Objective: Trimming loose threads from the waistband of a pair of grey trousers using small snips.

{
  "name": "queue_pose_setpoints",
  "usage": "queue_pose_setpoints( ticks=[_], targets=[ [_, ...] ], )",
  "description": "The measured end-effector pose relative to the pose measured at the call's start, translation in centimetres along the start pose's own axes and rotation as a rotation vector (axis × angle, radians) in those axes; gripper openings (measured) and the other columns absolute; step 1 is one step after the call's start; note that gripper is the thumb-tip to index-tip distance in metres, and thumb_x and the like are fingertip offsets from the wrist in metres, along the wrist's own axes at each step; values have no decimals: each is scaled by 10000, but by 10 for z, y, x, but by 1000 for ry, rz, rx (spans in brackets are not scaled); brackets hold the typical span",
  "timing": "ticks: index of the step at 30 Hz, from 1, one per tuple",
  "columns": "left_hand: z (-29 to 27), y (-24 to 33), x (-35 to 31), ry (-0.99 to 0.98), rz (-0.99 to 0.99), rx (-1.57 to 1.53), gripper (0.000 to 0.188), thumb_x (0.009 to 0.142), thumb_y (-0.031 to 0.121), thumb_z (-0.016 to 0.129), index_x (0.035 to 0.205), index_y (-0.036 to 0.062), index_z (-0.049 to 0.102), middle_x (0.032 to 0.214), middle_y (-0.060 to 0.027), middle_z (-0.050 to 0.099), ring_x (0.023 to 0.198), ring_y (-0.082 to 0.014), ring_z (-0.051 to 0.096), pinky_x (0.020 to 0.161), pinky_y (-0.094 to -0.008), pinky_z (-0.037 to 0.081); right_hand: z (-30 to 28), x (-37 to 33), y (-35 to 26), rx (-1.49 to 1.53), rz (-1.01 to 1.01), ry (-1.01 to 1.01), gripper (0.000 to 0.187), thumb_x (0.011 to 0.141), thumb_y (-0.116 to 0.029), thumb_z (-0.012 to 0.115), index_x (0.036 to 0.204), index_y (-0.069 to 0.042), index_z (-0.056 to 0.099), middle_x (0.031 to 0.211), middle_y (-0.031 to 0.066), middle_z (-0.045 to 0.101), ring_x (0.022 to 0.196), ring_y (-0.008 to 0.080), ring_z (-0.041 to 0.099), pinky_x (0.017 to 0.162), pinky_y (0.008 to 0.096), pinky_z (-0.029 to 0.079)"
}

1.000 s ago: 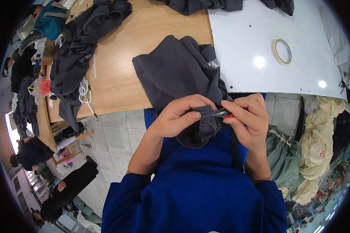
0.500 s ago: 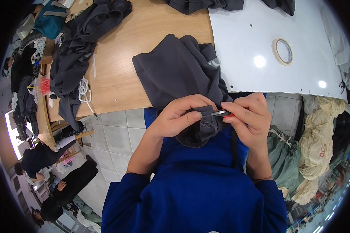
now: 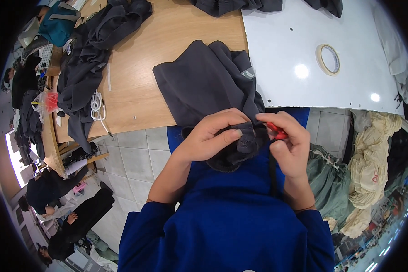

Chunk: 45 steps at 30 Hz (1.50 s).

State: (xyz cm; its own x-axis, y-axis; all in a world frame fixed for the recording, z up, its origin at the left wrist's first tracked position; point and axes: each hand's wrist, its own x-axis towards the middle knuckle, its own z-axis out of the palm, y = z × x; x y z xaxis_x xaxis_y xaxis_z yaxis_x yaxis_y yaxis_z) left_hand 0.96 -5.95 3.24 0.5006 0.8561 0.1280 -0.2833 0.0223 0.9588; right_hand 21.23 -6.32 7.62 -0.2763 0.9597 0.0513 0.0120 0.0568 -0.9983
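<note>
A dark grey garment (image 3: 206,84) lies partly on the wooden table and hangs over its front edge toward my body. My left hand (image 3: 213,138) is closed on its bunched, stitched edge, thumb on top and fingers behind the cloth. Just to the right, my right hand (image 3: 289,140) is curled round red-handled thread snips (image 3: 277,130). The fingers cover most of the snips, and their blades cannot be made out. My right index fingertip is close to the bunched cloth; whether it touches I cannot tell.
More dark grey garments (image 3: 84,68) and a coiled white cord (image 3: 97,109) lie on the left of the wooden table (image 3: 140,86). A tape roll (image 3: 327,59) rests on the white board (image 3: 281,59). Cream cloth (image 3: 367,167) and a green sack (image 3: 328,181) stand at right. Other people (image 3: 43,192) are at far left.
The snips have drawn back from the cloth and turned within my right hand, so more red handle shows. My left hand stays on the garment's edge, which has shifted slightly under the thumb.
</note>
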Motion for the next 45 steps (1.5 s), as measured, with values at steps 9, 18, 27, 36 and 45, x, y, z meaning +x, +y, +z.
queue_pose_setpoints(
  ticks=[9,18,27,36,45],
  targets=[
    [14,-1,-1,270,37,523,124,838,39,563,950,-9,586,950,-142,591,885,-277,576,804,-302,435,24,-3,15,-238,-1,238,82,754,10,708,821,-1,662,758,51,650,656,74,563,591,194,433],
    [-13,-5,-4,262,54,110,162,901,31,482,1019,-16,583,1064,-104,600,991,-208,560,886,-303,422,-23,-13,24,85,266,267,72,826,-75,675,853,-10,660,661,-47,556,600,-7,422,536,149,308],
    [-2,-8,2,165,106,433,140,830,25,578,968,6,589,1068,-124,597,908,-266,582,815,-314,443,33,8,19,-13,-50,211,202,777,40,678,975,-1,675,774,48,642,675,39,532,623,163,420],
    [-4,-6,-2,53,68,85,160,898,82,506,1009,11,597,1067,-122,631,987,-223,589,859,-325,445,20,1,17,182,125,208,370,869,-30,551,1232,-1,490,827,1,518,705,35,439,625,169,354],
    [-10,-11,-1,75,133,-105,214,952,142,458,1073,-4,557,1131,-159,586,1025,-218,568,889,-327,443,10,-6,5,-584,-242,78,407,700,-73,694,1106,-101,674,776,21,529,652,158,472,602,282,314]
  ],
)
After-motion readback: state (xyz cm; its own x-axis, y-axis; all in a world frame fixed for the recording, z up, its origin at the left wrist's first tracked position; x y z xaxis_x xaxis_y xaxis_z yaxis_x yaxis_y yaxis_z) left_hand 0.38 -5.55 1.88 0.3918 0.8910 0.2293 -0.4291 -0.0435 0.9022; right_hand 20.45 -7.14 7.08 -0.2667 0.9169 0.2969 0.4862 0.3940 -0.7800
